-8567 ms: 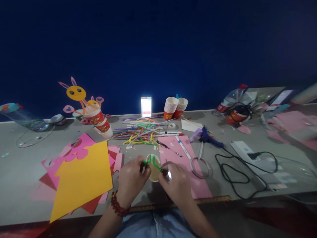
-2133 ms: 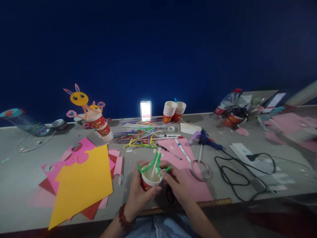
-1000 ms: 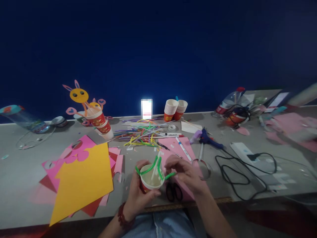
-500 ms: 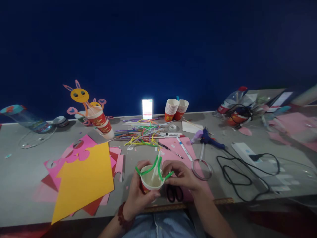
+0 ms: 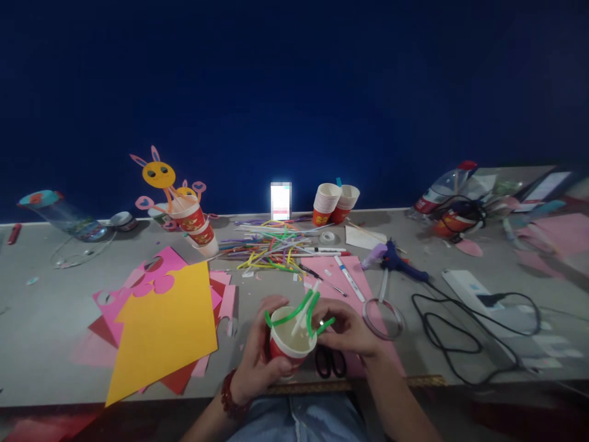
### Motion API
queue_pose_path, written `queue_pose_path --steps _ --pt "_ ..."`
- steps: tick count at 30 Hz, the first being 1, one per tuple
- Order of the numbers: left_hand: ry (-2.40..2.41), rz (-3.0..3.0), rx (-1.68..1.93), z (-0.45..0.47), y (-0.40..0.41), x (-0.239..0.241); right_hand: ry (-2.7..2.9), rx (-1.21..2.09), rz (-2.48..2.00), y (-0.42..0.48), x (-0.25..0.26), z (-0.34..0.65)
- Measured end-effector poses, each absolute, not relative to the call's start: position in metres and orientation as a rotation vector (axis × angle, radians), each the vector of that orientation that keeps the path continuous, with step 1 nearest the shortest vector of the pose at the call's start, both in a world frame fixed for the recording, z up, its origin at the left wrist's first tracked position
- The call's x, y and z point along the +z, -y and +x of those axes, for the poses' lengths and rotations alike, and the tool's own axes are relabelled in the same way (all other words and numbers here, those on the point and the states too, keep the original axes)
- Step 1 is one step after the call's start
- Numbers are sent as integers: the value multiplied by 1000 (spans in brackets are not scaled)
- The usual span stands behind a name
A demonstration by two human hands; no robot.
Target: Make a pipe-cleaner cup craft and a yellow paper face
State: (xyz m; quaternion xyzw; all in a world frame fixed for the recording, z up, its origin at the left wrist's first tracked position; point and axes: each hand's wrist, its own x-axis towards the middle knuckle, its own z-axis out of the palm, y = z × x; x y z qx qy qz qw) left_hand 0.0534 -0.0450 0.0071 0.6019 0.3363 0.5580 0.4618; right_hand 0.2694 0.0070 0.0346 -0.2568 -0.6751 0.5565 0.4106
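Note:
My left hand (image 5: 263,344) is wrapped round a red-and-white paper cup (image 5: 286,350), held above the table's front edge with its mouth tilted up. Green pipe cleaners (image 5: 294,315) bend over the rim on both sides, and a thin white stick (image 5: 304,316) leans out of the cup. At the cup's right side, my right hand (image 5: 343,328) has its thumb and fingers closed at the green pipe cleaner that pokes out there. The fingertips are partly hidden behind it. Black-handled scissors (image 5: 330,362) lie just below my right hand.
Yellow card (image 5: 165,325) covers pink and red sheets at left. Behind stand stacked cups with a bunny-faced figure (image 5: 159,175), a pile of coloured pipe cleaners (image 5: 271,248) and more paper cups (image 5: 326,202). At right lie a blue glue gun (image 5: 400,264), tape roll (image 5: 383,319) and cable (image 5: 460,331).
The view has turned slightly left, so everything sits further right. The cup is tipped a little, showing more of its red side. Both hands keep their places on it.

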Motion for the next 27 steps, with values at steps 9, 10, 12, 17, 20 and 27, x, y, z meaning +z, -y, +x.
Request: queue_pose_path --steps 9,10,12,17,20,27 --pt "-632 1491 1343 28 31 11 1766 1352 -619 -4 43 270" --pt "-621 1508 1340 26 30 11 1778 1348 -607 -4 45 270" --pt "-613 1537 1351 24 28 12 1800 1339 -602 -3 47 271" --pt "-616 1559 1371 21 25 15 1801 1335 -620 -2 49 271" --pt "-580 1573 1339 20 24 16 1775 1362 -611 -1 47 271" --pt "-474 1557 1326 20 21 16 1729 1410 -562 -2 41 268"
